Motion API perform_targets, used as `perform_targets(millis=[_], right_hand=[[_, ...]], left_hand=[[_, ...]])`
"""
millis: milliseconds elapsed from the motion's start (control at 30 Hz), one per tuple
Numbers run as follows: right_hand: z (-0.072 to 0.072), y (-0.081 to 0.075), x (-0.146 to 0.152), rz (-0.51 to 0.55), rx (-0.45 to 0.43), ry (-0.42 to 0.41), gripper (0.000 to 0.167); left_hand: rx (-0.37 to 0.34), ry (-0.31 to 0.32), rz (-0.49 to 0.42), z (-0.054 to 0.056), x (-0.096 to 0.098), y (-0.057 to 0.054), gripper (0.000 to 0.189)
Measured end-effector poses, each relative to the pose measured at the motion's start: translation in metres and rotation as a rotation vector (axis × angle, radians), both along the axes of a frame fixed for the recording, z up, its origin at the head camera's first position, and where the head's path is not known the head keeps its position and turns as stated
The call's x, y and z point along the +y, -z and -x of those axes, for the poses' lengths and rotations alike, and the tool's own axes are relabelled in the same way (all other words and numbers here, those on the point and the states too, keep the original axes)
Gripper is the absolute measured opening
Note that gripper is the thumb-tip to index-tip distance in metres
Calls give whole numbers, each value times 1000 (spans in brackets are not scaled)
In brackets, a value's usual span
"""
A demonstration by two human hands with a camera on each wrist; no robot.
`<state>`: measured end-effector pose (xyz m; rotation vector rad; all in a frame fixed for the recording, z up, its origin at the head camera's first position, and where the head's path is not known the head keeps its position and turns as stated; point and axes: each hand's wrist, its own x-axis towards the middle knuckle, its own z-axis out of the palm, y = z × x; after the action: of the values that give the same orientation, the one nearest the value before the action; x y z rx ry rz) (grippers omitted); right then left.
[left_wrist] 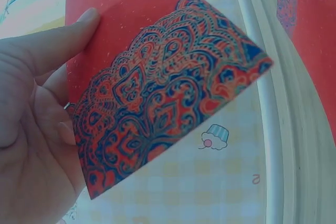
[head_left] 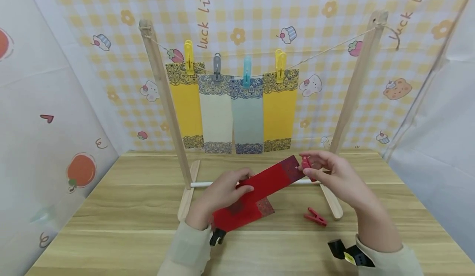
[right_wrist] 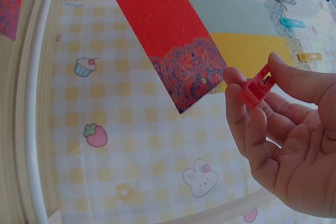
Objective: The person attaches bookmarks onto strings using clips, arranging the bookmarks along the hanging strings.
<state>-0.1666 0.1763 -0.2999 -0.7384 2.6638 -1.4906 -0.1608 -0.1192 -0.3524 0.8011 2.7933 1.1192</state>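
My left hand (head_left: 222, 191) pinches a long red paper card (head_left: 265, 184) between thumb and fingers, and the card slants up to the right. Its ends carry a dark blue lace-like pattern. Near the card's upper right end, my right hand (head_left: 343, 179) pinches a red clothespin (right_wrist: 257, 90) between thumb and fingers. In the right wrist view the clothespin is beside the patterned corner, apart from it. On the table under the held card lies another red card (head_left: 241, 217), partly covered by it and the left hand. A second red clothespin (head_left: 316, 217) lies to its right.
A wooden frame with a left post (head_left: 163, 102) and right post (head_left: 356, 78) holds a sagging string (head_left: 326, 53). Several yellow and pale cards (head_left: 248, 115) hang there from yellow, grey and blue clothespins. A white rod (head_left: 202, 184) joins the frame's feet low down.
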Motion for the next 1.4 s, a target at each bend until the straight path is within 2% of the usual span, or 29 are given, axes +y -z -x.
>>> perform_targets(millis=[100,333,467,667,900,1033,1167,1233,1400], right_hand=[[1,-3,-3,55,35,-17,40],[3,-12,-5,218,111,1,40],[6,-20,-6,317,140,-6,37],[13,-36,-9,340,244,-14,36],[24,-56,-11,520,192,-69,35],[28,-67,-12,540,208,-67,33],[30,-78,-15,543,236,-32,32],[32,-84,-17,577,242,-39,31],[37,-95,-22,637,270,-60,29]], left_hand=[[18,2,-17,2,3,0,18],[42,-11,-40,5,10,-5,22],[41,-18,-89,8,12,-9,23],[8,-29,-177,10,16,-14,21],[49,-11,-202,13,22,-19,22],[87,-7,-224,17,27,-23,21],[125,-10,-251,20,33,-29,21],[126,-13,-262,20,35,-33,21],[181,-29,-253,23,40,-39,21]])
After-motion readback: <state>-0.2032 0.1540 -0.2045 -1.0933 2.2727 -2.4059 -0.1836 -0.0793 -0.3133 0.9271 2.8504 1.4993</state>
